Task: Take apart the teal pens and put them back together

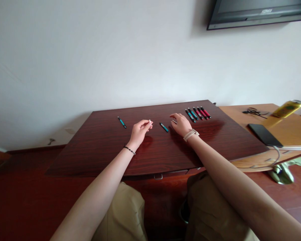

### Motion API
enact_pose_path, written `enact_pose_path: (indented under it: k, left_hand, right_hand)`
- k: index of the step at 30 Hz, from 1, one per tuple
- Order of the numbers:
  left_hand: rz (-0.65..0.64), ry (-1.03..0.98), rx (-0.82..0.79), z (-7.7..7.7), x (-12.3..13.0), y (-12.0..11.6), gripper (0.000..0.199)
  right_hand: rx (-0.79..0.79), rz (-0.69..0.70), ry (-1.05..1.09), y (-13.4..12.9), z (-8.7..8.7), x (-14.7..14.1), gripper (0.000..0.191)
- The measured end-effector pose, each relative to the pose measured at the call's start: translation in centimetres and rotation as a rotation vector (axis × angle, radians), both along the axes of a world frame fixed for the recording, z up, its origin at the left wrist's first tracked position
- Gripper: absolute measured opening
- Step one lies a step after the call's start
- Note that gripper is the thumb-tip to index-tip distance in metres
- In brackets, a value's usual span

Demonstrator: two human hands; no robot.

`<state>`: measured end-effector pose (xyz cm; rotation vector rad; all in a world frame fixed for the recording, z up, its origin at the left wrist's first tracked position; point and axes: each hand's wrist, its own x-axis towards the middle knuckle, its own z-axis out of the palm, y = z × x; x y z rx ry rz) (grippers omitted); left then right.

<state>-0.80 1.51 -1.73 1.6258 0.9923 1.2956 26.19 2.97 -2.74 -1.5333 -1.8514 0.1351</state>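
A teal and black pen (pixel 164 127) is laid flat on the dark table (pixel 102 157), in the gap between the two hands and touched by neither. Its long axis is slanted: the black end is pointed away and to the left, toward the side of the left fingertips, and the teal end is turned nearer the body and to the right, toward the right hand. From the left grip the pen is found just to the right; from the right hand it is found to the left and a little nearer the body. The right hand appears to be slightly the nearer of the two.

By the left hand (pixel 139 130) a small white piece (pixel 149 121) is pinched between thumb and fingers, held just above the tabletop. The right hand (pixel 182 125) is lowered at the table with its fingers loosely bent; a thin, light-coloured piece (pixel 174 121) is seen at the thumb side, but whether it is gripped or only lies there cannot be told.

Farther left, another teal pen (pixel 121 122) is set apart, slanted much the same way. Beyond the right hand, a row of five pens (pixel 198 113), two teal and three red, is lined up side by side. On the lighter side table (pixel 234 117) to the right, a phone (pixel 264 135), a black cord (pixel 253 112) and a yellow can (pixel 288 108) are seen.
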Motion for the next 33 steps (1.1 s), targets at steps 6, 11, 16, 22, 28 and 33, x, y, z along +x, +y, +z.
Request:
enact_pose_path:
  k: [6, 11, 16, 22, 28, 33]
  left_hand:
    - [0.084, -0.006, 0.019, 0.0, -0.8, 0.4, 0.039]
    - [0.158, -0.023, 0.045, 0.4, -1.6, 0.9, 0.039]
    - [0.170, -0.016, 0.054, 0.1, -1.6, 1.2, 0.038]
    - [0.145, 0.019, 0.047, 0.1, -1.1, 0.8, 0.037]
    - [0.131, 0.033, 0.063, 0.0, -1.1, 0.8, 0.038]
    - [0.127, 0.046, 0.077, 0.0, -1.2, 0.8, 0.037]
  right_hand:
    - [-0.009, -0.028, -0.035, 0.4, -0.7, 1.2, 0.036]
    - [0.007, 0.033, -0.067, -0.3, 0.0, 0.1, 0.030]
    - [-0.034, 0.226, -0.145, -1.0, 0.2, -2.0, 0.030]
    - [-0.094, 0.235, -0.225, -1.7, 0.6, -3.4, 0.025]
    - [-0.136, 0.147, -0.228, -2.3, 1.3, -4.1, 0.045]
    - [-0.162, 0.121, -0.192, -2.2, 1.2, -4.1, 0.049]
